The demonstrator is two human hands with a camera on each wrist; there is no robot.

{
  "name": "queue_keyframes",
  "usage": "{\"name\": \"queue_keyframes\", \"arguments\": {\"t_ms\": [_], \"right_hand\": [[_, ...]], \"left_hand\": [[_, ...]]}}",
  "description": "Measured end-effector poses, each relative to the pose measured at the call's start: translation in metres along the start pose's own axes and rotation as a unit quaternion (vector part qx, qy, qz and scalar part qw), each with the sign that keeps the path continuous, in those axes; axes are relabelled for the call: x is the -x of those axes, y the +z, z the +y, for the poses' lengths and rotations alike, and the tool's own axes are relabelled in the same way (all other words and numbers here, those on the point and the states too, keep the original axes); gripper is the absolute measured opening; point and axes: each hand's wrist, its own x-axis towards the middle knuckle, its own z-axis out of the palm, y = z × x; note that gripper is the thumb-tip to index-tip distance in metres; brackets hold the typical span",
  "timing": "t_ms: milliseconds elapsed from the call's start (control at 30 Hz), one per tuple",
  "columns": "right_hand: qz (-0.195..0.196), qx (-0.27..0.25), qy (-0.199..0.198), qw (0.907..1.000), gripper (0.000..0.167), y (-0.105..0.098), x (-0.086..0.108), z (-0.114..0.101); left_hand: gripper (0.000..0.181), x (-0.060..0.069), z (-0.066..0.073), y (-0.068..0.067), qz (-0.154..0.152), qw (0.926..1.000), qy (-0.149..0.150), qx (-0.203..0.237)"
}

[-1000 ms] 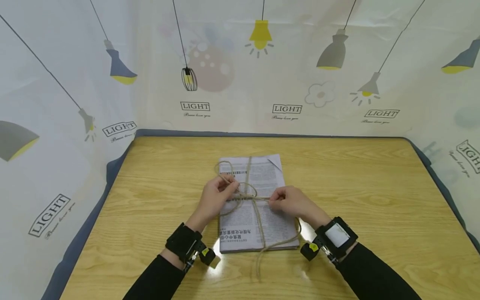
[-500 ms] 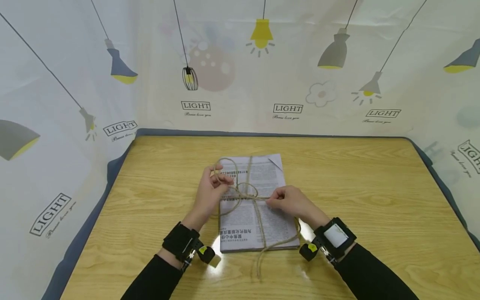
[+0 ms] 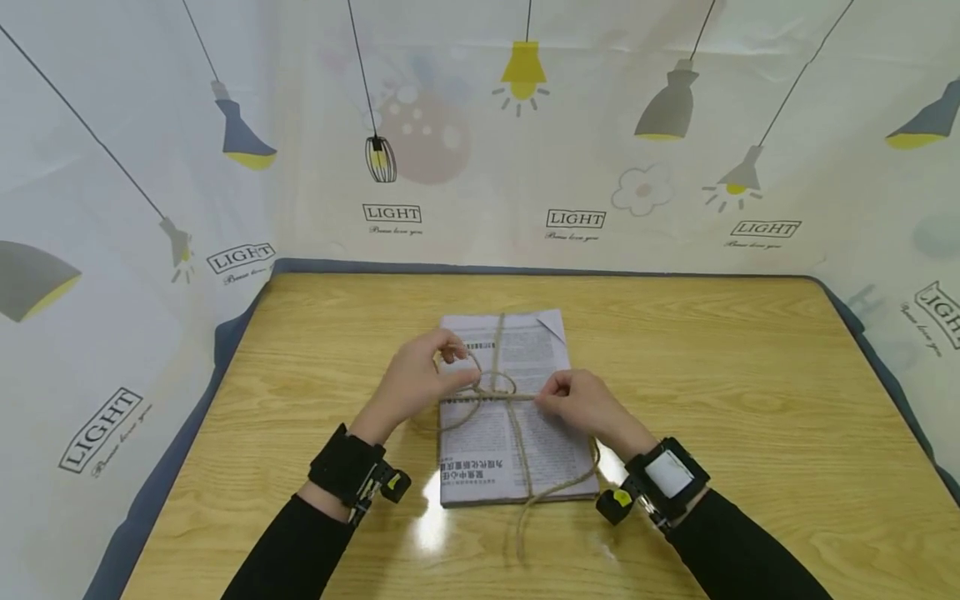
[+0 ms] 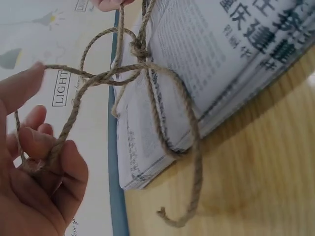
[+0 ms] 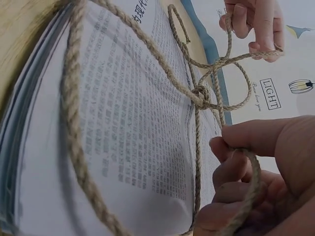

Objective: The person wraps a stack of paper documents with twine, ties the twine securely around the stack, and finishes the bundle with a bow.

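Note:
A stack of folded newspapers [image 3: 555, 450] lies on the table, bound crosswise with jute twine [image 4: 194, 147]. A knot [image 4: 139, 50] sits where the strands cross, with a loose loop standing beside it. At the stack's left side my left hand [image 3: 408, 375] holds a bend of the twine; in the left wrist view it runs through the curled fingers and past the thumb tip. My right hand [image 3: 583, 402] pinches another strand right of the knot between thumb and forefinger [image 5: 256, 136], its tail hanging across the palm.
The wooden table [image 3: 750, 400] extends around the stack. A pale printed curtain [image 3: 480, 167] with lamp drawings encloses the back and sides. One twine tail [image 3: 521, 533] hangs over the stack's near edge onto the table.
My left hand first opened its fingers up and left around the loop, then turned and came lower, its thumb near the crossing strands. My right hand has kept its pinch almost in place.

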Motion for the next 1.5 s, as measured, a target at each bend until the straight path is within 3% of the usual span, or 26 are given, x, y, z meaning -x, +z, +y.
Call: {"name": "queue_keyframes", "arguments": {"t_ms": [67,233,300,400,567,733,967,1167,1300,1500], "right_hand": [[0.001,0.001,0.005,1.0000,0.016,0.000,0.000,0.000],[0.005,-0.006,0.015,0.9999,0.014,0.003,0.000,-0.002],[0.011,-0.019,0.021,0.9996,0.014,0.005,0.001,-0.003],[0.026,-0.039,0.034,0.9984,0.016,0.008,-0.001,-0.004],[0.055,-0.032,0.031,0.9975,0.016,0.017,-0.003,-0.006],[0.084,0.015,-0.030,0.9959,0.017,0.031,-0.003,-0.009],[0.161,0.069,-0.092,0.9801,0.019,0.047,-0.007,-0.020],[0.203,0.101,-0.104,0.9683,0.021,0.052,-0.012,-0.025],[0.211,0.096,-0.108,0.9668,0.020,0.054,-0.015,-0.025],[0.213,0.083,-0.105,0.9679,0.018,0.053,-0.018,-0.026]], "left_hand": [[0.038,-0.002,0.003,0.000,-0.014,0.9987,0.010,-0.047],[0.052,-0.004,0.009,0.003,-0.061,0.9912,0.001,-0.117],[0.048,-0.005,0.010,0.006,-0.075,0.9861,0.001,-0.148],[0.027,-0.005,0.010,0.011,-0.073,0.9827,0.010,-0.170],[0.018,-0.006,0.004,0.016,-0.062,0.9914,0.008,-0.115],[0.019,-0.006,0.000,0.019,-0.072,0.9961,-0.009,-0.051],[0.021,-0.007,0.001,0.020,-0.065,0.9969,-0.044,-0.004],[0.034,-0.008,0.003,0.024,-0.066,0.9958,-0.061,0.018],[0.021,-0.010,0.005,0.027,-0.066,0.9951,-0.069,0.026],[0.023,-0.013,0.008,0.030,-0.096,0.9937,-0.059,-0.005]]}}
